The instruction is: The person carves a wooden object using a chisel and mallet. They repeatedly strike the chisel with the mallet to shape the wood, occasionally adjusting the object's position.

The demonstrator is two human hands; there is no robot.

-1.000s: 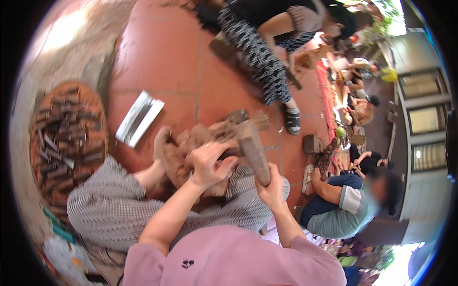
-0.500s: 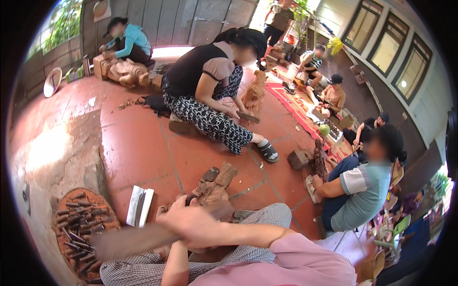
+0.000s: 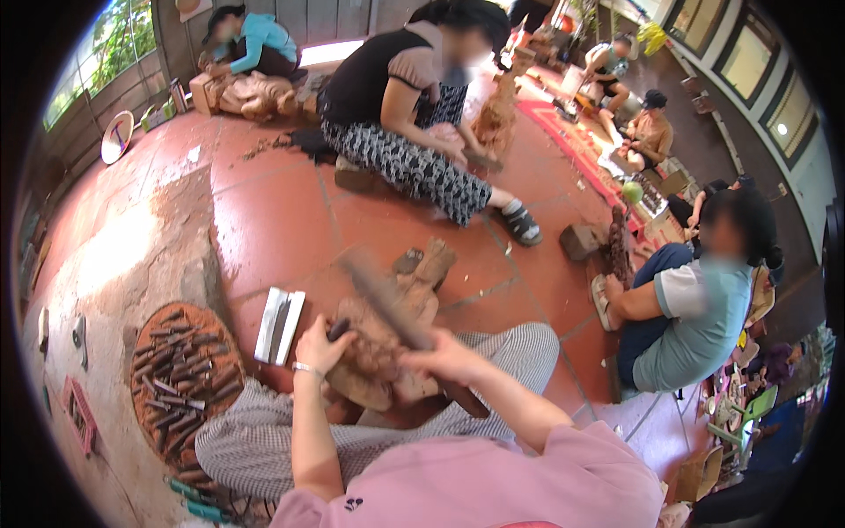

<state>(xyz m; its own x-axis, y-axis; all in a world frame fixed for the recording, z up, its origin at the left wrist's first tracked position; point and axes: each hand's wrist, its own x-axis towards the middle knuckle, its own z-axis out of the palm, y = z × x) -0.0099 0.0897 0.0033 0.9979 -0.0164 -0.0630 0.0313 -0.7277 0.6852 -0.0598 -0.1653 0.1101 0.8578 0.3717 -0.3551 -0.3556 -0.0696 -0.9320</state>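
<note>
A partly carved wooden figure [image 3: 421,295] lies between my checked trouser legs, its near part thickly cut with relief. My left hand [image 3: 322,348], a bracelet at its wrist, is closed round a chisel [image 3: 338,329] at the figure's left side. Only the dark butt of the chisel's handle shows; its blade is hidden. Gripped in my right hand [image 3: 444,358] is a long flat wooden mallet [image 3: 385,302], blurred at its far end. It slants over the carving, apart from the chisel handle.
On my left, a round tray [image 3: 231,350] holds many carving tools. A white sheet with dark strips [image 3: 280,326] lies beyond it. Ahead, a person in patterned trousers [image 3: 405,167] works on wood; another in a light-blue shirt [image 3: 695,326] sits at right.
My right hand has swung the mallet from low on the left, across my left arm, to the right over the carving. My left hand stays by the figure. The whole view has shifted.
</note>
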